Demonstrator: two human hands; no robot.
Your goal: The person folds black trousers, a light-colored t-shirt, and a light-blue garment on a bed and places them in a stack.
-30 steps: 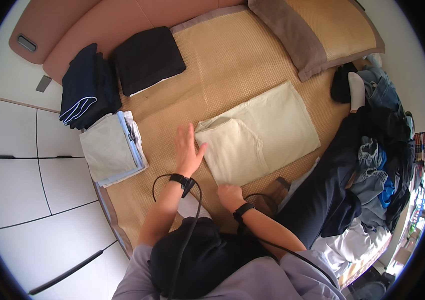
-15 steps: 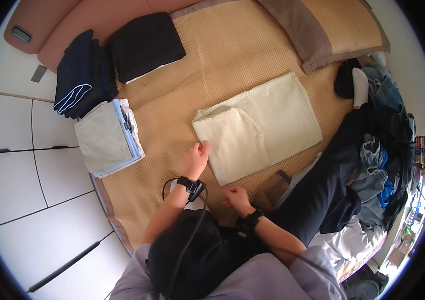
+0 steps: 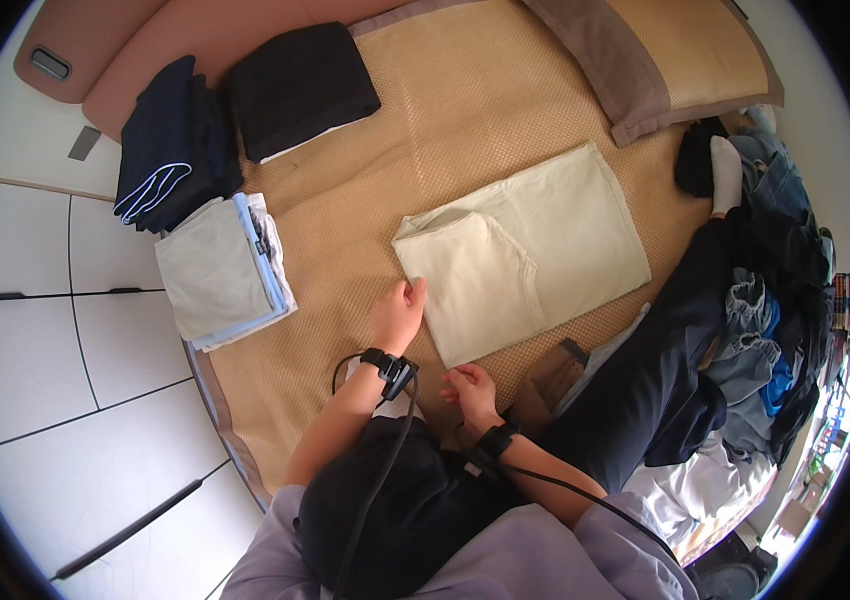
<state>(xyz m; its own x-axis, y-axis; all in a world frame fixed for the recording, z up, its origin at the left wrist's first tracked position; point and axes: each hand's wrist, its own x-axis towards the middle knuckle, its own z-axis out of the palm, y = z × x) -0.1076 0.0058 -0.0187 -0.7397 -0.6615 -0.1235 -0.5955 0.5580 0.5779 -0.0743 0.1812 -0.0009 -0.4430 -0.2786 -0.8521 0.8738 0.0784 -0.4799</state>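
Observation:
A cream folded garment (image 3: 525, 250) lies flat on the woven straw mat (image 3: 425, 130). My left hand (image 3: 397, 315) rests at its near left corner, fingers curled at the cloth's edge; whether it grips the fabric I cannot tell. My right hand (image 3: 467, 388) hovers just below the garment's near edge, fingers loosely bent, holding nothing. Both wrists wear black bands with a cable running back to my body.
A pile of folded light clothes (image 3: 225, 270), a dark navy pile (image 3: 170, 160) and a black folded piece (image 3: 300, 85) sit at the mat's left and far side. A brown-edged cushion (image 3: 645, 60) lies far right. Loose clothes (image 3: 775, 320) heap on the right beside my leg.
My left hand has slid off the garment's top toward its near left corner. My right hand has drawn back from the cloth's edge. The view has tilted slightly.

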